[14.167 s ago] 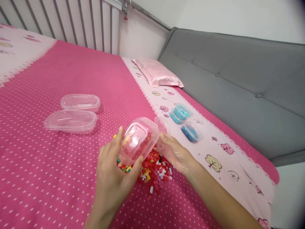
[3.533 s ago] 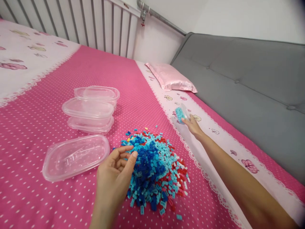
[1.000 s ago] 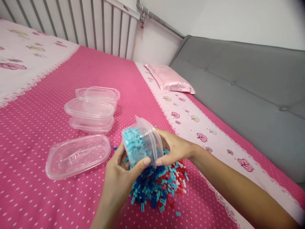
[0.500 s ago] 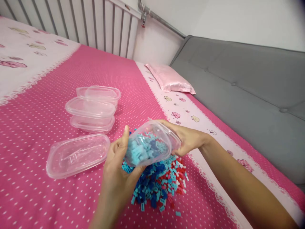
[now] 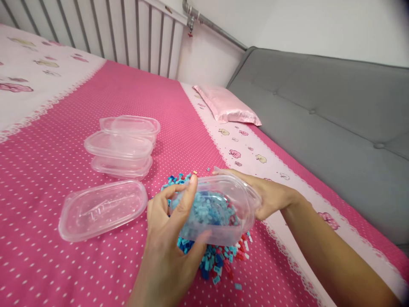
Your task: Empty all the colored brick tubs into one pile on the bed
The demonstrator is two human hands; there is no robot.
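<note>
Between my hands a clear plastic container (image 5: 228, 192) is tilted low over a pile of small plastic building bricks (image 5: 220, 260) in light blue, dark blue, red and white. Blue bricks show through its wall; I cannot tell how many are inside and how many lie behind it. My left hand (image 5: 174, 230) grips the container's left end, thumb up along the side and fingers beneath. Around the right end, near the rim, my right hand (image 5: 268, 194) is closed, its fingertips partly hidden. A clear lid (image 5: 104, 209) lies flat to the left of the pile.
Several more clear containers and lids (image 5: 119, 145) are stacked beyond the lid on the pink dotted bedspread (image 5: 38, 187). A pink pillow (image 5: 228, 104) rests near the grey padded headboard (image 5: 326, 102). White railings (image 5: 128, 34) line the far side.
The container has moved right and slightly down, and turned, with both hands on it. Fewer light blue bricks show through it, and more of the pile's far left edge is visible.
</note>
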